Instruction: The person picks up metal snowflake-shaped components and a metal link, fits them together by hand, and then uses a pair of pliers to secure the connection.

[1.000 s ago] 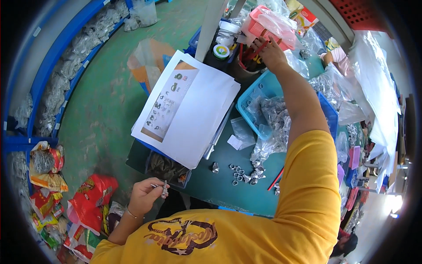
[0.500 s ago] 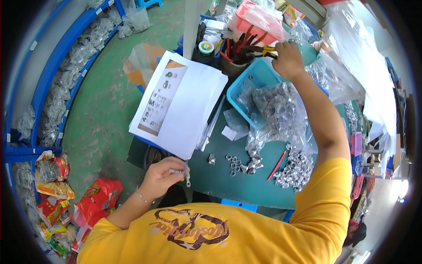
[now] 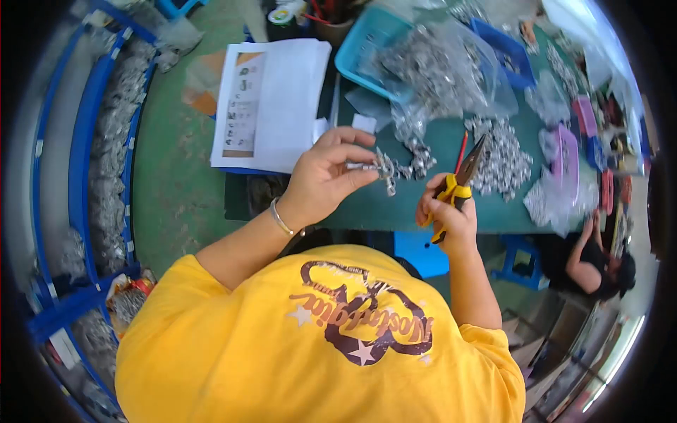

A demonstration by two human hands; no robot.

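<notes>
My left hand [image 3: 321, 180] is raised over the near side of the table. Its thumb and fingers pinch some small silvery metal parts [image 3: 388, 182], which stick out past the fingertips; their exact form is blurred. To the right, my right hand [image 3: 451, 222] is wrapped round the yellow-and-black handles of long-nose pliers [image 3: 474, 163]. The dark jaws point up and away, and look closed. Beyond the pliers lies a heap of small silvery metal parts [image 3: 504, 166], with a red pen-like stick [image 3: 462, 149] at its left edge. A smaller cluster of parts [image 3: 421, 158] sits between my hands.
White paper sheets [image 3: 289, 106] with a printed strip lie at the table's left. Behind are a light-blue basket [image 3: 345, 60], a clear bag of metal parts [image 3: 437, 70] and a dark-blue tray [image 3: 518, 49]. A blue stool [image 3: 422, 254] stands below the edge. Another person [image 3: 592, 261] is at far right.
My right hand has come back from the tool pot at the far side, bringing the pliers. My left hand has moved right and up with its metal parts. The view has shifted.
</notes>
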